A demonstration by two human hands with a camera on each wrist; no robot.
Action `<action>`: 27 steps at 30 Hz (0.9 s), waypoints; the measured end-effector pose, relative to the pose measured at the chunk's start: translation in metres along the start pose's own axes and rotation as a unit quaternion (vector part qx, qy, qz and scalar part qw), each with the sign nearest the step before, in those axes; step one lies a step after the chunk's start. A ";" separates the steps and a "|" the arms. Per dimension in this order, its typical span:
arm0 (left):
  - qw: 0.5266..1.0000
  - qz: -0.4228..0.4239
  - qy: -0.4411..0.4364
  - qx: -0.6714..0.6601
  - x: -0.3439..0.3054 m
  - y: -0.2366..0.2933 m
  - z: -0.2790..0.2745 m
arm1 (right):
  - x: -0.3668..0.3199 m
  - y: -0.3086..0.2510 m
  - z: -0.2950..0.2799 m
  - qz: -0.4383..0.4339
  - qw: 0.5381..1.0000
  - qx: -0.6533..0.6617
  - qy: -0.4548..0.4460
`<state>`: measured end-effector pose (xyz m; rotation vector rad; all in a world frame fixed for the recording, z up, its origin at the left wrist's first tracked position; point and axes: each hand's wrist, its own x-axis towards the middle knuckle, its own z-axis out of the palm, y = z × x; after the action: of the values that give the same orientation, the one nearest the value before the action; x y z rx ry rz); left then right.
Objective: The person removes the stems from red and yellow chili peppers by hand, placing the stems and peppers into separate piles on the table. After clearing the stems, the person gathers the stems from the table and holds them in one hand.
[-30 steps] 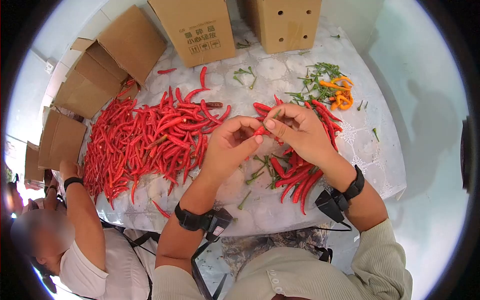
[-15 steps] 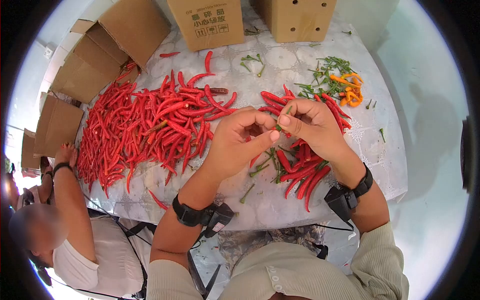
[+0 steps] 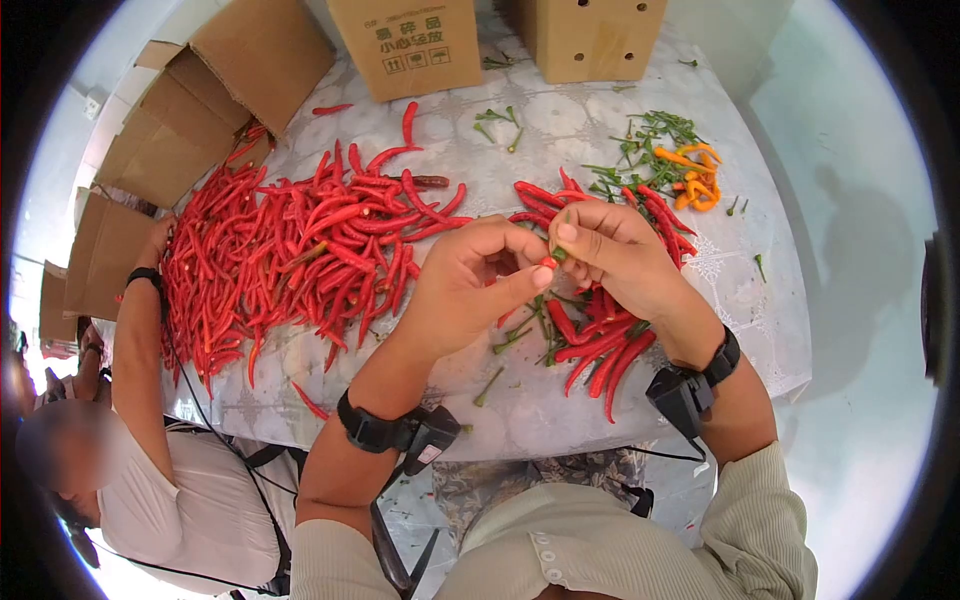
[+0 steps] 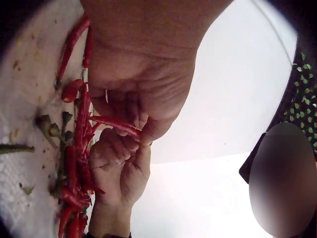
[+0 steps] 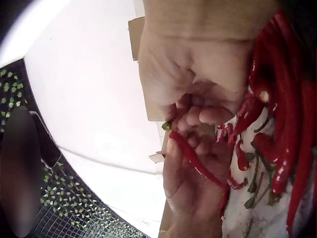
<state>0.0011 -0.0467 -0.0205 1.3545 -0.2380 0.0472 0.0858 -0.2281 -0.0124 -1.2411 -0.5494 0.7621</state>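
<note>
Thumb and fingers of my left hand (image 3: 470,285) pinch a red chili pepper (image 5: 199,162) near its top, over the table. The chili's body slants across the left palm in the right wrist view. At its top end, my right hand (image 3: 628,258) pinches the green stem (image 3: 558,255) between thumb and fingertips. Both hands meet here, fingertips right beside each other. Beneath the right hand lies a small pile of red chilies (image 3: 610,345), partly hidden by that hand, with loose green stems among them.
A large heap of red chilies (image 3: 290,250) covers the table's left. Green stems (image 3: 665,130) and orange chilies (image 3: 700,180) lie at the far right. Cardboard boxes (image 3: 410,55) stand along the back and left. Another person's arm (image 3: 140,330) reaches to the heap's left edge.
Both hands still hold the chili and its stem, with the stem now turned lower between the fingertips. The other person's hand has shifted up along the heap's left edge.
</note>
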 end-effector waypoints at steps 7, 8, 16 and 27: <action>1.000 0.004 -0.006 0.002 0.000 0.000 -0.002 | 0.000 -0.004 -0.001 -0.031 0.999 -0.008 0.023; 1.000 0.006 -0.002 0.009 0.000 0.001 -0.002 | 0.000 -0.009 -0.001 -0.038 0.997 -0.001 0.062; 0.905 0.146 0.225 0.331 0.001 0.015 -0.027 | 0.008 -0.010 -0.044 -0.157 0.890 -0.353 0.241; 0.546 0.187 0.510 0.638 -0.011 0.042 -0.094 | 0.006 -0.005 -0.065 -0.174 0.835 -0.412 0.320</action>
<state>-0.0039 0.0548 -0.0011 2.4072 0.6936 1.6353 0.1390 -0.2646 -0.0245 -1.9988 -0.5268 -0.2843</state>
